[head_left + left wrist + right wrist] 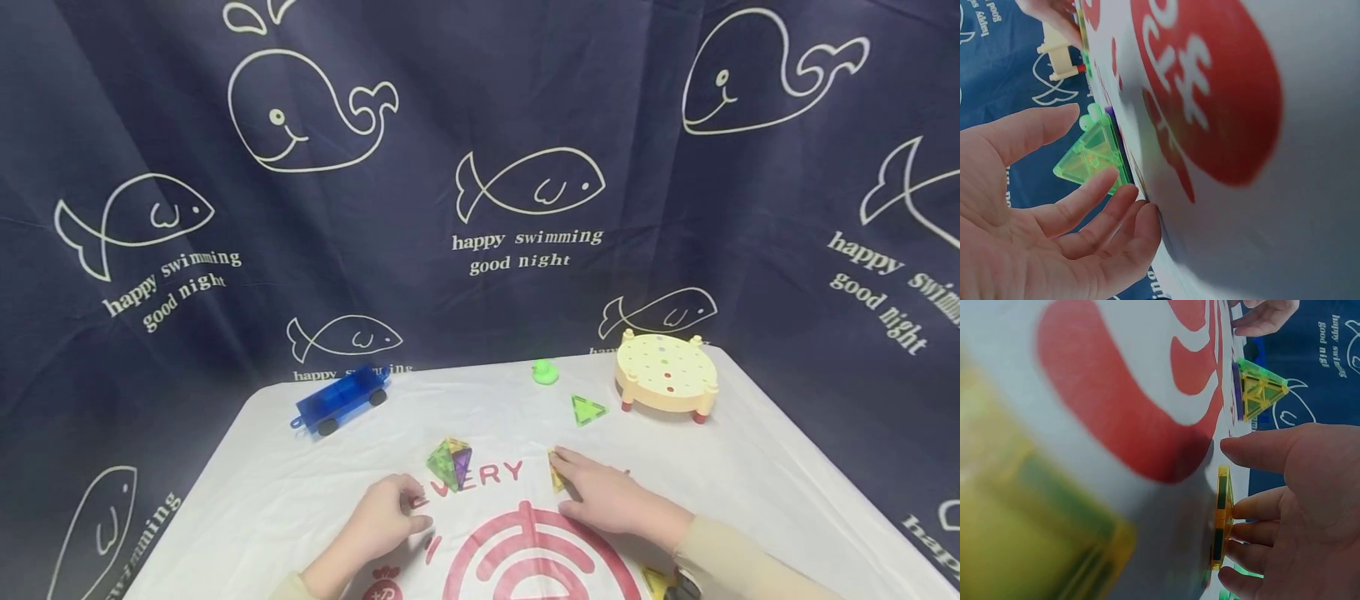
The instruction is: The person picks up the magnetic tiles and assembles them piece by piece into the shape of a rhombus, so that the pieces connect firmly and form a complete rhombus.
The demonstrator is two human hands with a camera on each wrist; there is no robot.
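A small pyramid of magnetic tiles (450, 463), green, purple and yellow, stands on the sheet left of the middle. My left hand (387, 515) is just in front of it, fingers loosely bent and holding nothing; in the left wrist view the thumb and fingers spread apart before the green tile pyramid (1094, 153). To the right, my right hand (603, 493) touches a yellow magnetic tile (557, 471) with its fingertips. In the right wrist view the yellow tile (1222, 515) lies low over the sheet under the fingers, and the thumb is off it.
A blue toy wagon (341, 402) stands back left. Toward the back right are a green rubber duck (545, 372), a green triangular tile (587, 410) and a cream pegboard stool (666, 373). Another yellow tile (657, 582) lies near the right forearm. A dark printed curtain (525, 100) hangs behind.
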